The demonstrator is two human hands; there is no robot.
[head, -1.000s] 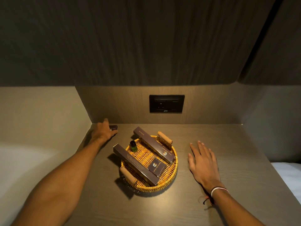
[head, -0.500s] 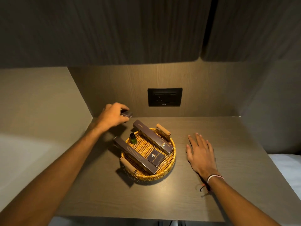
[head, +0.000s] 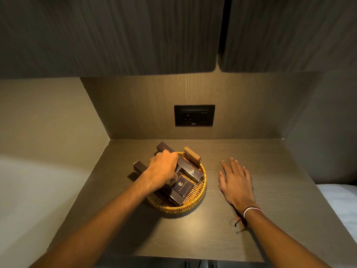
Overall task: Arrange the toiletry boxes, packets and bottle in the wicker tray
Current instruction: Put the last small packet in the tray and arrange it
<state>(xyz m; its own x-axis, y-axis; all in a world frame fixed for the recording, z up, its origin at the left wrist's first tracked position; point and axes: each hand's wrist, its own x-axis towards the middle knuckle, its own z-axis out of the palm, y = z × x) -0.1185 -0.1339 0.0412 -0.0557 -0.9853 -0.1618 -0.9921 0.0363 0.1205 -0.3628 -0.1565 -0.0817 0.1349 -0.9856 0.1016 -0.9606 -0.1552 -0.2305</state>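
We find a round wicker tray (head: 195, 200) standing on a dark wood-grain bench (head: 193, 235), set toward the left of centre and below a black wall socket (head: 194, 115). Two long dark boxes lie across it. The rear long box (head: 190, 169) runs diagonally from beyond the far-left rim to the right side of the tray; the front long box (head: 174, 197) runs parallel to it, its far end jutting over the left rim. Between them lies a small dark packet (head: 182, 185) with a gold emblem, flat on the weave. A rolled handle (head: 192, 152) shows at the far rim.

The left hand (head: 164, 169) is over the left half of the tray, fingers curled down and closed into a loose fist, knuckles up. We cannot tell what it holds — the fingertips and anything beneath them are hidden. The bottle is not visible to us from this view.

The right hand (head: 236, 180) rests palm down on the bench just right of the tray, fingers spread and flat, gripping nothing and apart from the rim. A white band (head: 251, 210) circles its wrist — a red thread beside it.
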